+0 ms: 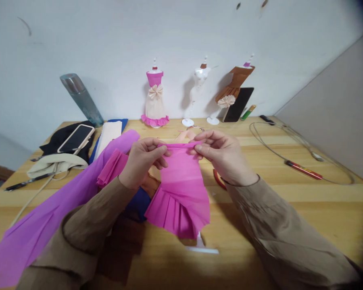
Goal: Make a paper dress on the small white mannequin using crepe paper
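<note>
- The pink crepe-paper dress [181,189] is held up over the middle of the bench [290,209]. Its pleated skirt hangs above a white stand base [201,246], and whatever carries it underneath is hidden.
- The left end of the top hem is pinched by the left hand [142,161], the grip pressed together on the paper between thumb and fingers.
- The right end of the hem is pinched the same way by the right hand [222,157], so the band is stretched flat between the two.
- A tear in the thin hem is judged the main risk, were the two grips pulled apart too hard.
- The pleats could be crushed or flattened if the skirt were pressed against the sleeves.
- A long purple crepe strip [48,217] and a folded pink piece [111,167] lie just beside the left forearm and could be dragged off by it.
</note>
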### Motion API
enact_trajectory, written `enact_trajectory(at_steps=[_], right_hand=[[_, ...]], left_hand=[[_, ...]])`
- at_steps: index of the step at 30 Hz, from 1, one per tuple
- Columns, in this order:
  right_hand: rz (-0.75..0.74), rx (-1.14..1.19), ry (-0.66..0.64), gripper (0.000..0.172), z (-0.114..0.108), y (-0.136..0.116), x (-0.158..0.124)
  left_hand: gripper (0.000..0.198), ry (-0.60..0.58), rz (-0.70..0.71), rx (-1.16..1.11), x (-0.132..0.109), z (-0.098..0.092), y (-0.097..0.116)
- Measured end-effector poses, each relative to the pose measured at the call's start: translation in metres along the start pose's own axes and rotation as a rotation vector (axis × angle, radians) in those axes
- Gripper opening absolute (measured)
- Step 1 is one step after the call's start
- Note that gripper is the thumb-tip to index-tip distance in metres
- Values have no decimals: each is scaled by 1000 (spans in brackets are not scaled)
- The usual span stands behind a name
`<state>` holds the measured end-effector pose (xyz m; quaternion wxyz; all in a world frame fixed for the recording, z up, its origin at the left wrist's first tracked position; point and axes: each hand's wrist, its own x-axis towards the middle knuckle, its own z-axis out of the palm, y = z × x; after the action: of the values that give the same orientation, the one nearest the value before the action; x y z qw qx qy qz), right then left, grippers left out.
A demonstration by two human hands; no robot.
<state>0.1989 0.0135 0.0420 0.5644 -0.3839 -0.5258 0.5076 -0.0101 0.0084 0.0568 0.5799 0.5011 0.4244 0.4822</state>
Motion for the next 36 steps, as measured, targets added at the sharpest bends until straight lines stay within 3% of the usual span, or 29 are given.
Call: enact_trajectory(at_steps=[4, 8, 13, 17, 20, 22, 25, 30, 33, 36], right_hand=[[28, -85, -11, 31, -4, -3, 2], [64, -127, -20, 19, -6, -4, 3], [109, -93, -15, 23, -5, 0, 5], [135, -75, -28, 25, -5, -1, 6], [36, -145, 23, 24, -14, -11, 8], [-61, -338, 96, 23, -27, -19, 8], [-73, -832, 60, 18, -51, -19, 3], [262, -1584, -256, 49, -73, 7, -13], [391, -1719, -345, 59, -74, 16, -19], [423, -1738, -352, 59, -76, 17, -19]], left_hand=[[15, 39, 19, 30, 0, 0, 1], [15, 106, 31, 59, 2, 0, 3], [15, 169, 84, 129, 4, -1, 4], [17, 136, 21, 129, 4, -2, 4], [19, 89, -48, 104, 5, -2, 3], [18, 81, -42, 110, 6, -3, 2], [17, 90, -13, 117, 9, -5, 0], [12, 112, 3, 85, 13, -7, -3], [11, 115, 7, 53, 14, -8, -4], [10, 111, -18, 2, 14, -8, -4]])
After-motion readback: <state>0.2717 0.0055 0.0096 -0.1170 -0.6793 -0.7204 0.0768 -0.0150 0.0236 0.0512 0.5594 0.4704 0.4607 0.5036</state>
